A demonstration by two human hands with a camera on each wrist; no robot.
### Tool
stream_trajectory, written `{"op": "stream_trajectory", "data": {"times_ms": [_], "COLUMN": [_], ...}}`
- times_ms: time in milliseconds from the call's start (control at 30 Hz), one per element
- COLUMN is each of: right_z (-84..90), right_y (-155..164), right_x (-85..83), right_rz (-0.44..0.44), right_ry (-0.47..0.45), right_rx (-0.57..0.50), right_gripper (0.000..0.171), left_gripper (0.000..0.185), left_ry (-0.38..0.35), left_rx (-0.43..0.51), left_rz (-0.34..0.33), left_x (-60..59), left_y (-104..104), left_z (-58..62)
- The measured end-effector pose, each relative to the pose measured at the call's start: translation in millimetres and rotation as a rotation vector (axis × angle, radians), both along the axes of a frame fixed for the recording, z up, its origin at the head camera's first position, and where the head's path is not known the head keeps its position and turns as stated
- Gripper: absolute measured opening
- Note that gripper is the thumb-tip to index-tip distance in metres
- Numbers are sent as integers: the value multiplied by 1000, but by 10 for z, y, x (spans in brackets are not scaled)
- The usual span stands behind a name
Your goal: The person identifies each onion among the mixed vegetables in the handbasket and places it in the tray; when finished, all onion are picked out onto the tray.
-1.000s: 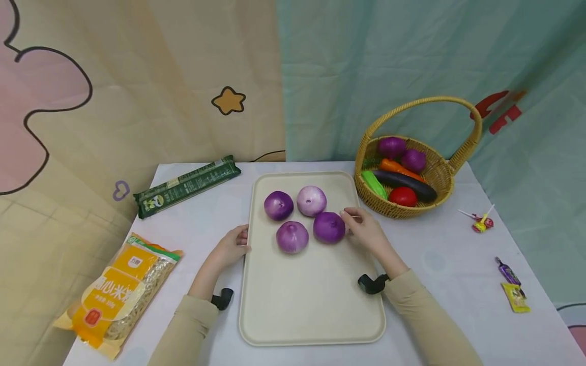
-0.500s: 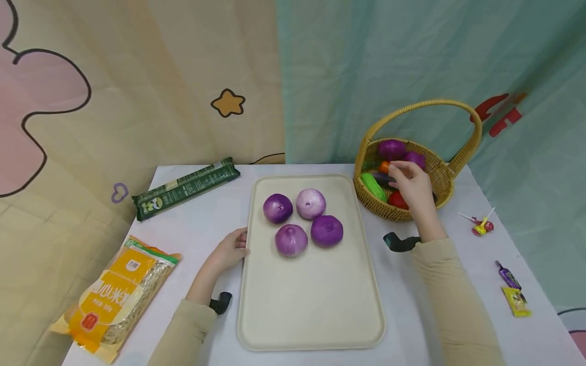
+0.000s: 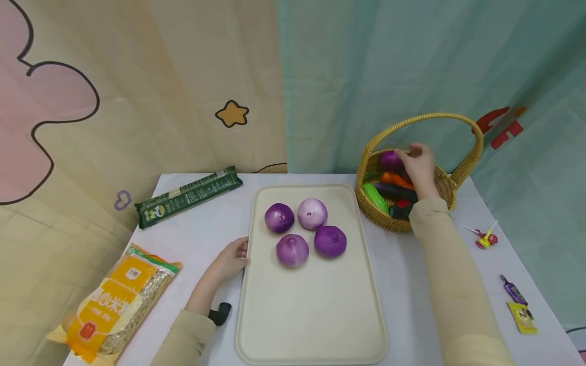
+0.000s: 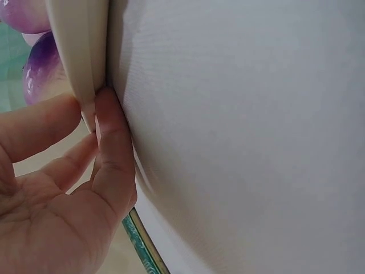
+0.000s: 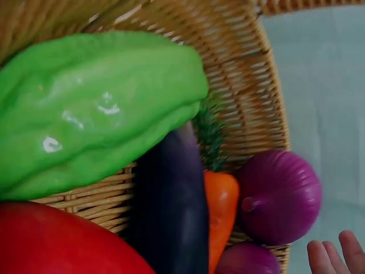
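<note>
My left hand (image 3: 231, 260) pinches the left rim of a cream tray (image 3: 311, 315). In the left wrist view the thumb and fingers meet at the tray edge (image 4: 85, 51). Several purple onions stand on the tray's far half, among them a dark one (image 3: 330, 242) and a pale one (image 3: 312, 213). My right hand (image 3: 419, 170) is over a wicker basket (image 3: 384, 221), at the onions inside. Its fingertips (image 5: 351, 251) appear beside an onion (image 5: 279, 197) in the right wrist view, apart from it. A second onion (image 5: 248, 260) is partly hidden.
The basket also holds a green vegetable (image 5: 97, 108), an eggplant (image 5: 171, 211), a carrot (image 5: 221, 200) and a tomato (image 5: 63, 242); its tall handle (image 3: 426, 117) arches overhead. Left lie a green packet (image 3: 188, 196) and a noodle bag (image 3: 116, 307). Lollipops (image 3: 484, 239) and sweets (image 3: 521, 316) lie right.
My right hand has left the dark onion on the tray and moved right and away from me, over to the basket's back. My left hand stays at the tray rim.
</note>
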State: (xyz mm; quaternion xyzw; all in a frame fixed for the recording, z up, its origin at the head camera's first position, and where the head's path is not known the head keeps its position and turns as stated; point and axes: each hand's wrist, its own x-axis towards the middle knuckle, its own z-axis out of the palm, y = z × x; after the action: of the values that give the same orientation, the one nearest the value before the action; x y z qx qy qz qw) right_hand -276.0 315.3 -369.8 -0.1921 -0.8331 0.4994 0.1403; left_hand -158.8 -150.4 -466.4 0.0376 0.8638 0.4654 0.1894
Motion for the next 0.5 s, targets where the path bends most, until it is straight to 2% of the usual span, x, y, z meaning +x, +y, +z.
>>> {"op": "stream_trajectory", "data": {"times_ms": [200,500], "right_z": [-128,-252], "right_y": [54,47], "right_x": [-133,-259], "right_rz": [72,161], "right_ry": [-41,-178], "right_rx": [19,148], "right_gripper": [77,84], "left_gripper": [58,58], "left_ry": [7,8], "left_rx": [-24,-32], "left_rz": [26,43], "left_x": [8,37], "left_y": [6,32], "left_z": [8,-17]}}
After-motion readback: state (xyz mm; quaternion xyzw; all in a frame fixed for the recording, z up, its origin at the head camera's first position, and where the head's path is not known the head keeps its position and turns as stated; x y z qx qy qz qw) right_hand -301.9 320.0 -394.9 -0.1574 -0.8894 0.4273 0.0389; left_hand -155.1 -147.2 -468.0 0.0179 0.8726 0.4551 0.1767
